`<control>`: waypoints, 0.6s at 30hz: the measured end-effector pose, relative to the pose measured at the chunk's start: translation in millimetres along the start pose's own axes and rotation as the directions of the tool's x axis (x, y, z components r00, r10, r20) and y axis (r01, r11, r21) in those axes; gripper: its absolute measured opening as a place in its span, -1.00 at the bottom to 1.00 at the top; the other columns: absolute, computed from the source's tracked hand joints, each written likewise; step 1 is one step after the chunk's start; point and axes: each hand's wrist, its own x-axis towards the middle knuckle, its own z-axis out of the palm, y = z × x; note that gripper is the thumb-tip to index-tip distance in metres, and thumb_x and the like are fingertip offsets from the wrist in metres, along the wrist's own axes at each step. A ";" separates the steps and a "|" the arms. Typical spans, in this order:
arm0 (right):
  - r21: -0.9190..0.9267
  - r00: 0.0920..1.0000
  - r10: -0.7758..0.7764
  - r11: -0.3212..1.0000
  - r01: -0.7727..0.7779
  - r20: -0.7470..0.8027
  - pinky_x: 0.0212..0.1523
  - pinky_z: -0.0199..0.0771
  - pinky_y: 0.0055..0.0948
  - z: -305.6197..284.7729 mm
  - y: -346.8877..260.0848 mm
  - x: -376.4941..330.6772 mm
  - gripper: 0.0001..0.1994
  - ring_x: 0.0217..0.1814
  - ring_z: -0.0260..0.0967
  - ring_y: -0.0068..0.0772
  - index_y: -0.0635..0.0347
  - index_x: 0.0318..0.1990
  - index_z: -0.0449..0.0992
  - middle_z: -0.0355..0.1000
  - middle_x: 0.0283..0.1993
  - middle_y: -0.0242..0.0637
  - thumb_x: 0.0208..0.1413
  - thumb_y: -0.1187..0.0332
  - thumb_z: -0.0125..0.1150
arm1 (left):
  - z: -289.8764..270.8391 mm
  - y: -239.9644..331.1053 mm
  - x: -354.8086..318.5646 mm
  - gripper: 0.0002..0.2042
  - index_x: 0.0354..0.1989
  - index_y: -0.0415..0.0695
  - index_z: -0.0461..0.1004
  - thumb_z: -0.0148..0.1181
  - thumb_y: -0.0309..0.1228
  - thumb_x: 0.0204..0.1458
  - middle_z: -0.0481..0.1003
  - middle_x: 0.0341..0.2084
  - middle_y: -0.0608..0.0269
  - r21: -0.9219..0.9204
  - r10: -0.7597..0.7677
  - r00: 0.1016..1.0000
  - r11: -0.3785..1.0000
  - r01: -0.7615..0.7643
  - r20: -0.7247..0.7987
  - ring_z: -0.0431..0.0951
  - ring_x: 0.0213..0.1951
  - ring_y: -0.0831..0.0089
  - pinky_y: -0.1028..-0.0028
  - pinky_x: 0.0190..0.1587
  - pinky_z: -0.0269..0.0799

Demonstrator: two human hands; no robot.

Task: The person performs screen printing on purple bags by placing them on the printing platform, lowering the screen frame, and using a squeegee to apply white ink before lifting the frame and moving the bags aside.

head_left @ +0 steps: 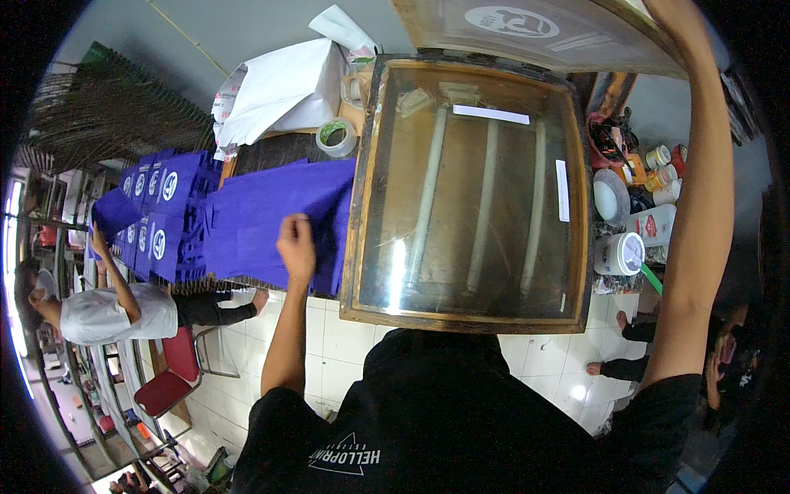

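My left hand (297, 245) is closed, its fingers curled together just above a pile of purple fabric bags (255, 226). Whether a bag's edge is between the fingertips is hidden. With my right arm stretched up, my right hand (661, 15) grips the outer edge of a raised silkscreen frame (576, 41) at the top; its fingers are partly cut off. A pale round design shows on the mesh. Below the tilted screen lies a wood-framed glass-topped table (401, 317), with light tubes beneath the glass and white strips (491, 114) stuck on it.
Left of the glass, a tape roll (349, 146) stands near a white paper-wrapped package (288, 86). Printed purple bags (169, 185) lie farther left, where another person (123, 313) holds one beside a red chair (185, 358). Tubs (613, 255) and jars crowd the right side.
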 end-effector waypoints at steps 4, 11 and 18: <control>-0.029 0.993 -0.051 0.998 0.048 -0.109 -0.25 0.50 -0.24 4.3 33.0 7.5 -0.56 -0.39 0.55 -0.24 0.37 -0.20 0.69 0.63 -0.39 0.00 0.01 0.08 0.45 | 6.5 99.8 -17.5 -0.89 -0.20 -0.23 0.52 0.08 -0.49 0.32 0.65 -0.07 0.18 -0.323 0.101 0.972 0.946 -0.027 0.213 0.50 -0.22 0.49 0.38 -0.13 0.45; -0.134 0.995 -0.098 0.986 0.101 0.028 -0.18 0.53 -0.14 -8.7 23.4 15.1 -0.52 -0.32 0.60 -0.02 0.37 -0.19 0.70 0.62 -0.33 0.13 0.00 0.03 0.45 | 137.8 169.3 -122.6 -0.81 -0.07 -0.17 0.56 0.27 -0.44 0.17 0.54 0.13 0.01 -0.417 0.692 0.441 0.707 -0.571 0.572 0.41 0.32 0.06 -0.03 0.45 0.09; -0.122 0.982 -0.189 0.975 0.185 -0.014 -0.07 0.56 -0.11 1.2 44.0 25.7 -0.45 -0.18 0.61 0.11 0.44 -0.17 0.68 0.61 -0.22 0.19 -0.01 -0.02 0.44 | 181.4 217.5 -73.1 -0.50 0.22 -0.15 0.45 0.27 -0.14 0.17 0.35 0.27 -0.20 -0.195 0.525 0.636 0.834 -0.515 0.565 0.28 0.33 -0.13 -0.12 0.41 0.02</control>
